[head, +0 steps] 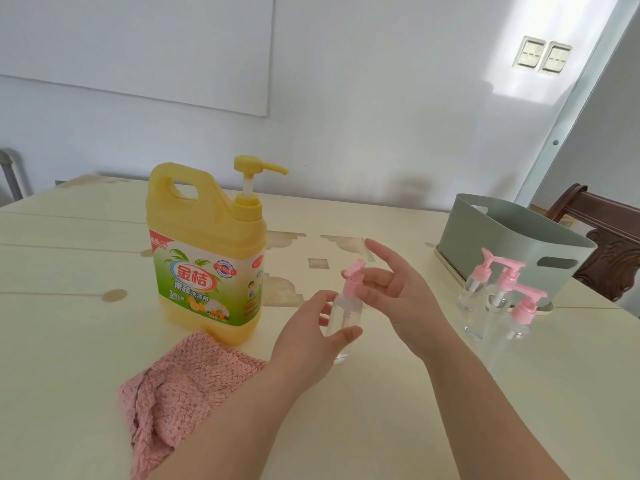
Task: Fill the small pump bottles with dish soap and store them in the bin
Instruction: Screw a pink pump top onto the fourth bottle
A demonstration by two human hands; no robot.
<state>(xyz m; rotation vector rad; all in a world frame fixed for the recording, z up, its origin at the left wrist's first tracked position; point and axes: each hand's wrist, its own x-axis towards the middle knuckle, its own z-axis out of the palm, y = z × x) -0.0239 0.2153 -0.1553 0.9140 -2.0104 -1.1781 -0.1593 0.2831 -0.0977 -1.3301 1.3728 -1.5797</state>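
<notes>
Small pump bottle (346,308) sits mid-table right of the dish soap jug (207,254): light, slick, probably tippy. Your left hand (311,337) curls round its body; your right hand (398,292), fingers mostly straight, touches the pink pump collar (352,281). Twist there.

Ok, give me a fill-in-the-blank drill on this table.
The left hand grips a clear small bottle with a ____ pump top.
The dish soap jug is mainly ____ in colour.
Near the green bin stand ____ more pump bottles.
Missing words: pink; yellow; three.
</notes>
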